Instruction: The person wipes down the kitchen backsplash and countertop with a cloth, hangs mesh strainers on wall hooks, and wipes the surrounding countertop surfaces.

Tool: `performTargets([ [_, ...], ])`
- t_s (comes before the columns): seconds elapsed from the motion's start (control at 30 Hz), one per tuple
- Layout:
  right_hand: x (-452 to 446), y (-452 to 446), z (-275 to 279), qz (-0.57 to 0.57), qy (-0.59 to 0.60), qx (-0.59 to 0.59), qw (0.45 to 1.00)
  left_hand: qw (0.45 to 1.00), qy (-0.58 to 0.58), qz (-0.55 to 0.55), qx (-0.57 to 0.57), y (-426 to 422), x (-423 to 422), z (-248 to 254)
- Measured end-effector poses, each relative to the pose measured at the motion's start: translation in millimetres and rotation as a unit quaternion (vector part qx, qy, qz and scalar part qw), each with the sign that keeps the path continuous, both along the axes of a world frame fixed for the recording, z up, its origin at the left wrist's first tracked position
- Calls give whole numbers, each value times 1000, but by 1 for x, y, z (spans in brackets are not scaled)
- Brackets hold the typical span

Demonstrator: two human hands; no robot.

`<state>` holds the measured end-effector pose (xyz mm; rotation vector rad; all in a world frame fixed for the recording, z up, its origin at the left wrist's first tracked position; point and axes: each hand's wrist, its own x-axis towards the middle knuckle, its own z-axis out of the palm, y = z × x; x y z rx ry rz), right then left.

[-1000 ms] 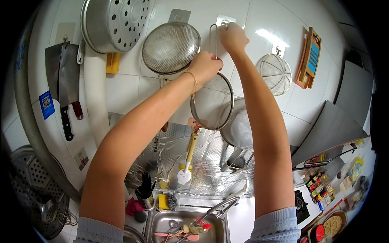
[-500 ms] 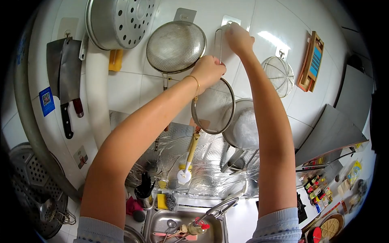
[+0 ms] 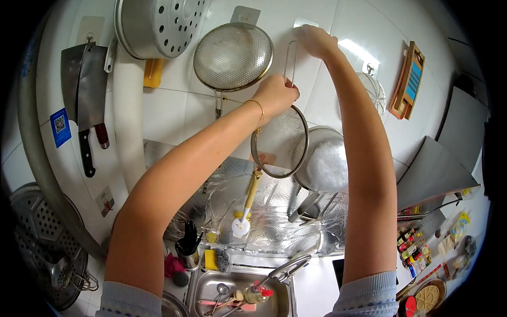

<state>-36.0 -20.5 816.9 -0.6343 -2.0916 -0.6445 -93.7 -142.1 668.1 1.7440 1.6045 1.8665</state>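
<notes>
My left hand (image 3: 279, 96) is closed round the handle of a round fine-mesh strainer (image 3: 280, 142), whose wire loop points up and whose mesh hangs below. Higher up, my right hand (image 3: 317, 41) lies against a clear adhesive wall hook plate (image 3: 306, 22) and covers the hook; its fingertips are partly hidden. The strainer's loop is just below and left of my right hand, apart from the plate. A larger perforated strainer (image 3: 233, 56) hangs on the wall to the left. Behind the held strainer hangs another round strainer (image 3: 325, 158).
A steamer pot (image 3: 161, 26) and cleavers (image 3: 91, 87) hang at left. A wire skimmer (image 3: 372, 91) and a wooden grater (image 3: 409, 80) hang at right. Below are a brush (image 3: 252, 193), a sink (image 3: 203, 288) holding utensils, and a faucet (image 3: 285, 269).
The camera view has shifted slightly. My left hand and the strainer sit a little lower, farther from the hook plate. The fingers of my right hand have flattened over the plate.
</notes>
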Motion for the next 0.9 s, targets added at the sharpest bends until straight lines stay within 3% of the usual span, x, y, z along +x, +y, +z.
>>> performTargets([
  [0.23, 5, -1, -23, 28, 61, 68, 995, 1000, 10, 0, 5, 1, -2, -3],
  [0.73, 11, 3, -37, 89, 127, 39, 987, 999, 12, 15, 27, 5, 3, -7],
  [0.87, 16, 13, -46, 109, 137, 25, 984, 997, 62, 42, -2, 2, 3, 2],
  [0.9, 17, 18, -54, 168, 153, 22, 974, 994, 84, 66, -18, 0, 5, 7],
])
